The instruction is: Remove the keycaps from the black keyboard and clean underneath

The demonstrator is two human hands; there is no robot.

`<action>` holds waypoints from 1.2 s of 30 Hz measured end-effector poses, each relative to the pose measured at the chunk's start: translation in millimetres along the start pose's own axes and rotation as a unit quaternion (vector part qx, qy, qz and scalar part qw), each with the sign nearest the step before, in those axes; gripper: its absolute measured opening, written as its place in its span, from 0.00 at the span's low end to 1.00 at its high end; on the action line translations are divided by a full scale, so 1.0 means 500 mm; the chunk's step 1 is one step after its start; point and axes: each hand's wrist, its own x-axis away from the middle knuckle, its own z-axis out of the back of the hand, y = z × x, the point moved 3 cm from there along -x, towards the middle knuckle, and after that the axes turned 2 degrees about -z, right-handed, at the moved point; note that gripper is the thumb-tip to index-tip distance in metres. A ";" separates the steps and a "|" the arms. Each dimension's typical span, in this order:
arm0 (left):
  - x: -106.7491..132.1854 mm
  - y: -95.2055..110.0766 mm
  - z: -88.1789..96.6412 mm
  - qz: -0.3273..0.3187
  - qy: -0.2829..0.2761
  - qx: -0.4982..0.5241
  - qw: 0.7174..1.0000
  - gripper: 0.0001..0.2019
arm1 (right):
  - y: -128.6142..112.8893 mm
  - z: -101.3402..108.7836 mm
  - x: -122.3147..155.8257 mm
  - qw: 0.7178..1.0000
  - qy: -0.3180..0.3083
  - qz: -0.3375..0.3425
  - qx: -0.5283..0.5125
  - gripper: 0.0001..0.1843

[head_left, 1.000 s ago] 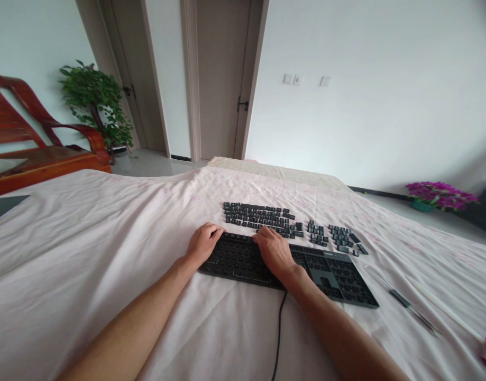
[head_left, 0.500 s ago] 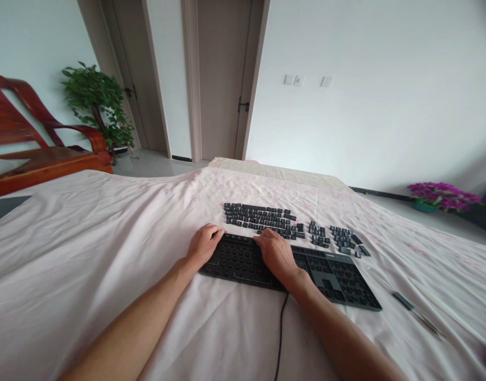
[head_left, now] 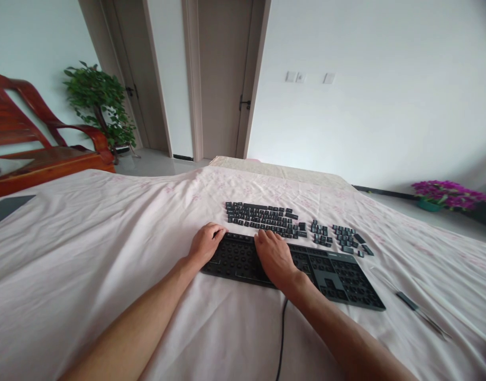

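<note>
Both — left hand [head_left: 205, 245] and right hand [head_left: 275, 257] — touch the keyboard [head_left: 238, 258], fingers [head_left: 268, 236] bunched, grip unclear.

Saw nothing legible: made out only pale marks, too small to read, on the keys [head_left: 262, 216] and on the keyboard [head_left: 330, 283].

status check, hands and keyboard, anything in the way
Left hand at left end of keyboard, right hand across it. Keyboard flat, many keycaps off, loose beyond it. Right hand blocks view of part.
</note>
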 end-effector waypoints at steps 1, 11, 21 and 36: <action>0.000 0.001 0.000 -0.002 0.001 0.001 1.000 0.14 | -0.006 0.000 -0.001 1.000 -0.005 0.011 0.007 0.15; -0.001 0.009 0.006 -0.004 -0.001 0.012 1.000 0.13 | 0.088 -0.015 0.004 0.980 0.021 -0.065 -0.187 0.19; -0.001 0.003 0.004 -0.010 -0.004 0.013 1.000 0.13 | 0.119 -0.030 -0.057 0.988 0.042 -0.112 -0.099 0.14; 0.002 0.040 0.027 -0.064 0.049 -0.030 0.996 0.08 | 0.098 -0.008 -0.074 0.935 0.086 -0.149 -0.309 0.10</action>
